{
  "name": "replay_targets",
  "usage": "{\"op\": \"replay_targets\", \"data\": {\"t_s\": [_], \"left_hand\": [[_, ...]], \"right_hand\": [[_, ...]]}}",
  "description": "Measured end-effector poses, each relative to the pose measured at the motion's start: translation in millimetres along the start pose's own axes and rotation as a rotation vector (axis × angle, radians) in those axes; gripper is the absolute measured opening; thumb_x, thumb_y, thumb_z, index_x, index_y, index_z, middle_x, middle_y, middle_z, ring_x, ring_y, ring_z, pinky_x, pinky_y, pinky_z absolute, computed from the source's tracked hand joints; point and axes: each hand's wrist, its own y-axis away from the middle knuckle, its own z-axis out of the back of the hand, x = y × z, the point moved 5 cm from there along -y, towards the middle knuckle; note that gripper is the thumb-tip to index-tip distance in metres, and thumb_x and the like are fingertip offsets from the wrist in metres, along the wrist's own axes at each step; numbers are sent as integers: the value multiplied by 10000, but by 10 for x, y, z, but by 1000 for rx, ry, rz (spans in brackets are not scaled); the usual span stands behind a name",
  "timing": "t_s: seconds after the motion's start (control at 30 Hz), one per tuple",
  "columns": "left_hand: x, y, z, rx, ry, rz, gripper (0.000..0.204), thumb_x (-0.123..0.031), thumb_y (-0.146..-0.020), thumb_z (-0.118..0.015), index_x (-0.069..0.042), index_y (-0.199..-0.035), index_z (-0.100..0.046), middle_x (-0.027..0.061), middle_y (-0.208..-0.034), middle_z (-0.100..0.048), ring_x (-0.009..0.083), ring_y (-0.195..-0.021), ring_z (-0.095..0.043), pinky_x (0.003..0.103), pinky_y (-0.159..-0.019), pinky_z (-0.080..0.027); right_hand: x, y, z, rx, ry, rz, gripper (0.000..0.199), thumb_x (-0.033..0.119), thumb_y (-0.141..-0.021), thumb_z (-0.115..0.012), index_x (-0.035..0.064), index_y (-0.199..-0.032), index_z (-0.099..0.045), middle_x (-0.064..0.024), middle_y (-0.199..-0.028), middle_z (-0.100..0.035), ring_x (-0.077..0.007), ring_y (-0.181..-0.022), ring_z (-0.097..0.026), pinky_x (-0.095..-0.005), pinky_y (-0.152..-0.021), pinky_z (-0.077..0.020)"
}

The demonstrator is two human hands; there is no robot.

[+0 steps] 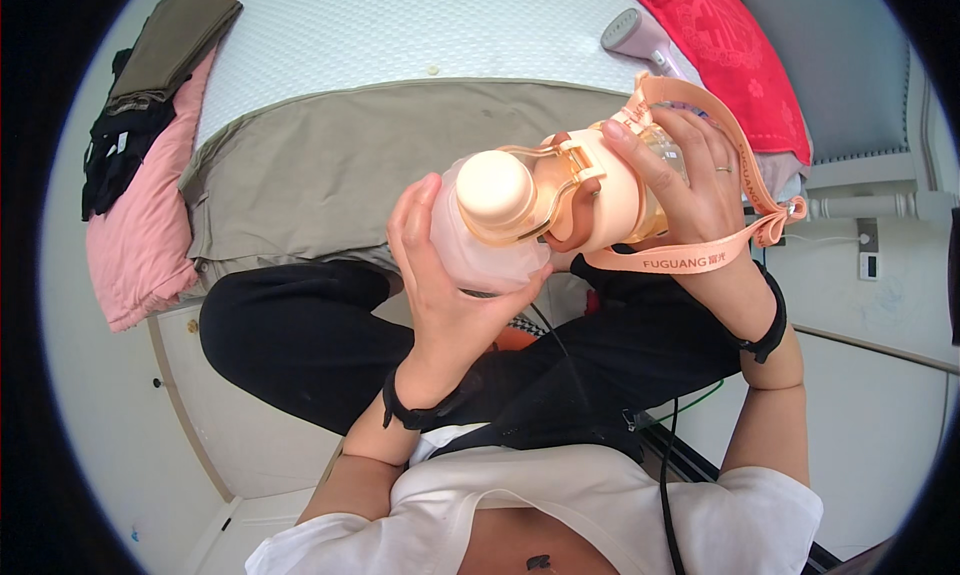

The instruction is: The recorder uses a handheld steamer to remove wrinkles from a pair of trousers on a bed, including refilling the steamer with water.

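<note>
My left hand is closed round a pale pink, translucent container, fingers on its left and thumb along its near side. A peach water bottle with a clear amber body lies tilted in my right hand, which grips it from the right. Its rounded cream end and gold wire loop lie over the container; whether they touch it, I cannot tell. A printed peach strap loops from the bottle round my right hand. The container's opening is hidden.
Olive trousers are spread along the near edge of a pale quilted bed. A garment steamer lies at the back right beside red fabric. Folded dark clothes rest on pink bedding. A black cable hangs in front of me.
</note>
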Motion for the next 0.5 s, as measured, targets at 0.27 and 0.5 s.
{"op": "replay_targets", "data": {"t_s": [0.27,0.5], "left_hand": [[-17,-2,9,4,-17,-11,1017,-217,-544,-863,-47,-1351,-268,194,-1299,-310,347,-1204,-352,445,-979,-350],[8,7,-3,3,13,-7,1019,-212,-542,-864,-49,-1352,-267,195,-1303,-307,346,-1209,-349,443,-983,-348]], "right_hand": [[12,3,13,-29,18,13,845,435,-482,-784,252,-1270,-539,-115,-1161,-474,-317,-1093,-436,-460,-932,-331],[8,7,9,-35,20,15,837,441,-487,-779,252,-1267,-542,-114,-1161,-475,-318,-1090,-437,-464,-928,-335]]}}
